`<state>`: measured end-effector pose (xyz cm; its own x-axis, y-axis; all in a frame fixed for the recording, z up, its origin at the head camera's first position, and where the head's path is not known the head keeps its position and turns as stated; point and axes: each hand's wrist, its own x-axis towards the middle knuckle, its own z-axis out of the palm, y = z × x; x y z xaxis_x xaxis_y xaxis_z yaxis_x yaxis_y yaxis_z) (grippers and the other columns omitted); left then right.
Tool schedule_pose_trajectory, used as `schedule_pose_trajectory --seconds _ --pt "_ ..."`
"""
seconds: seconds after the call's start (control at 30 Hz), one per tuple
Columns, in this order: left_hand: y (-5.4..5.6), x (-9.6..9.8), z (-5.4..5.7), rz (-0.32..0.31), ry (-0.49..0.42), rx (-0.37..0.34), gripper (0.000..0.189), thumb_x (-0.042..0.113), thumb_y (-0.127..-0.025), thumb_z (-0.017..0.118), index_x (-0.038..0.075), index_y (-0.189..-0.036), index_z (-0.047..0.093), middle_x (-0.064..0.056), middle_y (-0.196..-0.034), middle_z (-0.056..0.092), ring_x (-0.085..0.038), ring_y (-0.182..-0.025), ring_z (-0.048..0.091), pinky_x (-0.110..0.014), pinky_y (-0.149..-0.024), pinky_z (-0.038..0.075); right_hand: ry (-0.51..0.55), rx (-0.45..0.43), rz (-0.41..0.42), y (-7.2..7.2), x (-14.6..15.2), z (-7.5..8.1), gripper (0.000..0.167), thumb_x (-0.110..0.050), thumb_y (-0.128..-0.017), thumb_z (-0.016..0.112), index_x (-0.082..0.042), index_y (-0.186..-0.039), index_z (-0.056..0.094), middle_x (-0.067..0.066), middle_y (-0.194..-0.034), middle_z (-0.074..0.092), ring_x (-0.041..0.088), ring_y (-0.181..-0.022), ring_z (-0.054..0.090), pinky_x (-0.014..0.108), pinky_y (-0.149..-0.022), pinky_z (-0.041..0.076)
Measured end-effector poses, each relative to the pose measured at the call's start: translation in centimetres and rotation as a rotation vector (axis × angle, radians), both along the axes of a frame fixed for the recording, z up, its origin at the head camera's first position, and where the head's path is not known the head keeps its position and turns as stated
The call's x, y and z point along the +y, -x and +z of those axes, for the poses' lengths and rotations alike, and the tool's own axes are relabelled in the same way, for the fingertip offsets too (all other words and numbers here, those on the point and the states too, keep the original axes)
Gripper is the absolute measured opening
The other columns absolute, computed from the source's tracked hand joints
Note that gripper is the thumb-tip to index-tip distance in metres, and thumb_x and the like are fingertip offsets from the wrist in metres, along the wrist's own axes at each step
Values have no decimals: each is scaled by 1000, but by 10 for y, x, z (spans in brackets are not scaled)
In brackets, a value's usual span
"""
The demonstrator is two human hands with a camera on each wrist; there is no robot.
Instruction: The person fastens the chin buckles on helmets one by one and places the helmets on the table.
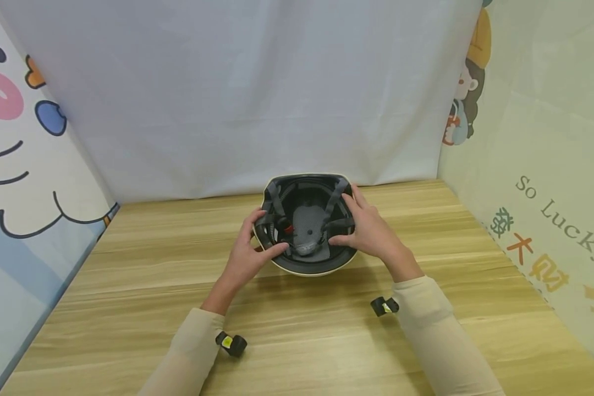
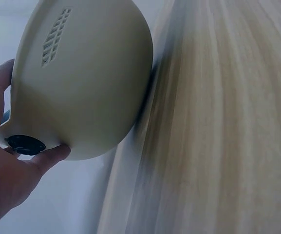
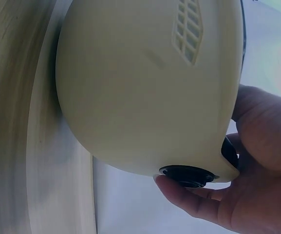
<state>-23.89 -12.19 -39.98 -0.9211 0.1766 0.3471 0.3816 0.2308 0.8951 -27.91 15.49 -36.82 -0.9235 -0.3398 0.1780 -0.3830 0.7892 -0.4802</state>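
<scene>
At the far middle of the table [image 1: 297,341], we see the helmet [image 1: 309,220] hollow side up, our left hand [image 1: 244,254] and right hand [image 1: 373,231] half curled, gripping its 2 sides. We think the round shell [image 2: 91,87] could roll if either grip slackens.

Soft, even light here in the head view, pale across the curtain [image 1: 277,82], warm on the table [image 1: 297,330], while the inside of the helmet [image 1: 307,212] sinks into near black. A faint shadow lies beside the right sleeve [image 1: 440,335]. Over to the left wrist: dimmer, bluish, hazy, the table's grain smeared soft, dark shadow hugging the helmet's edge. Right wrist, the same cool murk, and white glare at the right, the right hand [image 3: 262,146] dim against it!
</scene>
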Motion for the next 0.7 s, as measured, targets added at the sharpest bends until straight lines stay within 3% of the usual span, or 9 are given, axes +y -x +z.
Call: schedule_pose_trajectory --seconds 0.27,0.53,0.7 --pt "16 -3 -16 68 144 43 76 29 -77 78 12 -138 37 -1 -150 19 -25 -133 25 -49 -82 48 -9 3 -7 -1 -1 -1 101 -41 -73 79 -6 -148 22 6 -154 -6 51 -129 17 58 -95 32" --pt "16 0 -16 90 197 77 78 32 -76 78 9 -138 38 -6 -150 21 -27 -132 28 -47 -77 50 -247 173 -41 0 -10 -3 96 -42 -72 79 -5 -145 29 20 -152 3 42 -136 -4 63 -102 3" --pt "17 1 -15 129 179 110 67 24 -79 76 6 -134 42 -9 -148 26 -27 -128 33 -44 -73 52 -352 260 26 1 -21 -1 99 -46 -68 81 -3 -143 33 20 -152 8 38 -137 -4 59 -104 1"
